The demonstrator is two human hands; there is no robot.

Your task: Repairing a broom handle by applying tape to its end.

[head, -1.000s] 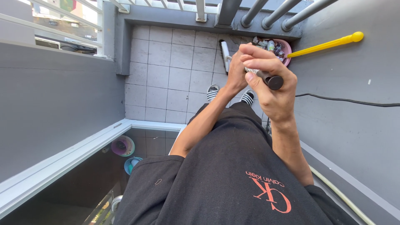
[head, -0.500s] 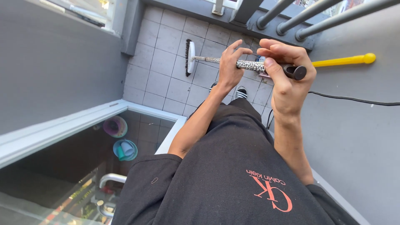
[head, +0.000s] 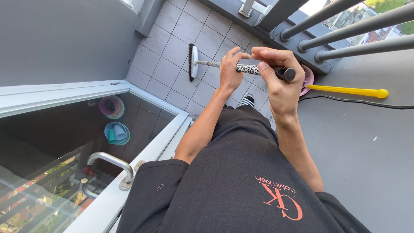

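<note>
Grey-tiled balcony floor (head: 172,51), railing at 12 o'clock. Both hands closed on long spotted black-and-white broom handle (head: 248,69): right hand (head: 278,82) at its capped end, left hand (head: 230,71) further down. White-backed black bristle head (head: 192,61) rests on tiles at 11 o'clock. Floor looks mostly clean; how much sweeping remains is unclear.

The long broom handle (head: 248,68) has a black-and-white spotted pattern, its brush head (head: 192,62) white with black bristles; the plastic stick (head: 347,91) is yellow.

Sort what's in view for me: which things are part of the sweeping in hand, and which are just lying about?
In use:
- long broom with spotted handle and white brush head
- left hand, mid-handle
- right hand, gripping the handle's black end
- grey tiled floor

Lying about:
- yellow plastic rod
- pink round bowl
- black cable
- metal door handle
</note>
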